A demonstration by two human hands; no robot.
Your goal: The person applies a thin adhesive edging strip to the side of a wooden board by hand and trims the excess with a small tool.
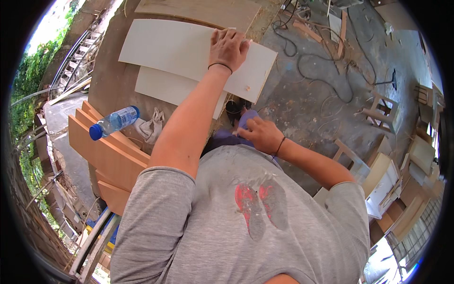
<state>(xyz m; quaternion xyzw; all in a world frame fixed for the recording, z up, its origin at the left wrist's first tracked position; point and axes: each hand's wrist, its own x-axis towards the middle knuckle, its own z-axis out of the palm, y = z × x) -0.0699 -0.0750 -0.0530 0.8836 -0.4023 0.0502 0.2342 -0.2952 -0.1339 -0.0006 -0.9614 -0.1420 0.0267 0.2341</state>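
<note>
My left hand (pixel 228 49) lies on a long white board (pixel 163 45), its fingers bent over the far edge and the thumb apart at the right. A small light-brown spot marks the board near its right end. Under it, a second white board (pixel 163 86) sticks out toward me. My right hand (pixel 263 135) is closed in front of my waist, beside purple cloth (pixel 249 118). Whatever it may hold is hidden by its fingers.
Left of my arm, a water bottle (pixel 115 122) with a blue cap lies on curved wooden boards (pixel 106 149), beside a crumpled rag (pixel 151 127). A brown board (pixel 198 10) lies beyond the white ones. Black cable (pixel 326 90) loops over the floor; a wooden stool frame (pixel 382 112) stands right.
</note>
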